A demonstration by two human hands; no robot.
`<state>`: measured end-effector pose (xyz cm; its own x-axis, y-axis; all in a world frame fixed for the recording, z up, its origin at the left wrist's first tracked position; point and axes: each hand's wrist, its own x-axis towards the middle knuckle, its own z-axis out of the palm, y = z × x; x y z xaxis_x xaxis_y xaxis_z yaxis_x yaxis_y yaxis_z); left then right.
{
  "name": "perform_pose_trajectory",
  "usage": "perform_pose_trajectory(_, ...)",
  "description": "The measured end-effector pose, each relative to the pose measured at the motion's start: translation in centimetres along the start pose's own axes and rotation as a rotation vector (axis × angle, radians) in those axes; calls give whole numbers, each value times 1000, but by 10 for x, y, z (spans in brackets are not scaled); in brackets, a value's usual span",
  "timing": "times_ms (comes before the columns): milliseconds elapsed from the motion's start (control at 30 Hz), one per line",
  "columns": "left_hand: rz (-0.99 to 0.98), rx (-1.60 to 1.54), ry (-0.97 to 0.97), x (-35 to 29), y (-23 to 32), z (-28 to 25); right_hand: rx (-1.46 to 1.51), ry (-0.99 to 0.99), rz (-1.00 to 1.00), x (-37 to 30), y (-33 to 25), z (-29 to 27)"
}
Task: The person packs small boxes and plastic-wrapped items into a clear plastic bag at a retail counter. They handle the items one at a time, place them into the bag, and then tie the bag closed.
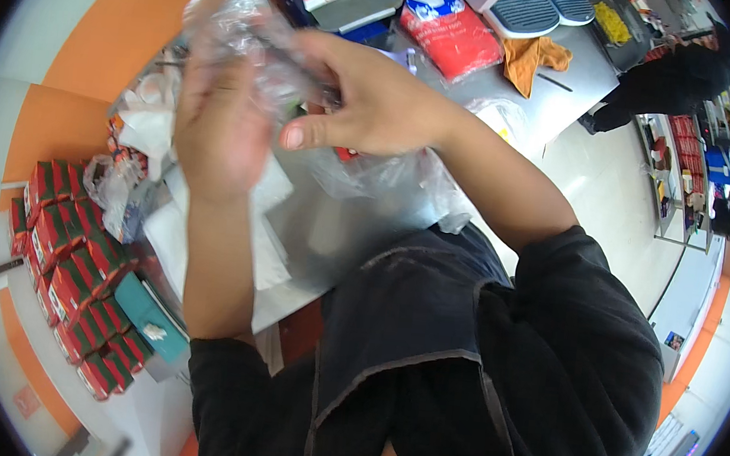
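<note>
A crinkled clear plastic bag [243, 16] is held up between my hands over the metal table [331, 221]. My left hand [222, 124] is smeared by motion, its fingers closed against the plastic. From the other side my right hand [372, 98] grips the bag, thumb pointing left and fingers partly hidden behind it. Something dark and narrow shows in the plastic by the right palm; I cannot make out what it is. Below my hands, more loose clear plastic [361, 175] lies on the table, beside white sheets [263, 254].
Red and green boxes [75, 263] are stacked at left, near a teal box [149, 318]. Beyond my hands are a red packet [459, 45], an orange cloth [532, 60] and a scale-like device [527, 15]. A person in black [673, 86] is at far right, by shelves [678, 169].
</note>
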<state>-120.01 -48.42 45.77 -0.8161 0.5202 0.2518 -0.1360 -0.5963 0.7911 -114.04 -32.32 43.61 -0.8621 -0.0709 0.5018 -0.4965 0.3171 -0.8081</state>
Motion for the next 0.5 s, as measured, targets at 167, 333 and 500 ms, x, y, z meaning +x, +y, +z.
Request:
perform_pose_trajectory(167, 239, 850, -65, -55, -90, 119, -55, 94, 316, -119, 9, -177)
perform_pose_trajectory(333, -557, 1167, 202, -120, -196, 135, -89, -542, 41, -181, 68, -241)
perform_pose_trajectory(500, -177, 1006, 566, -62, -193, 160, -432, -918, 101, -148, 148, -192)
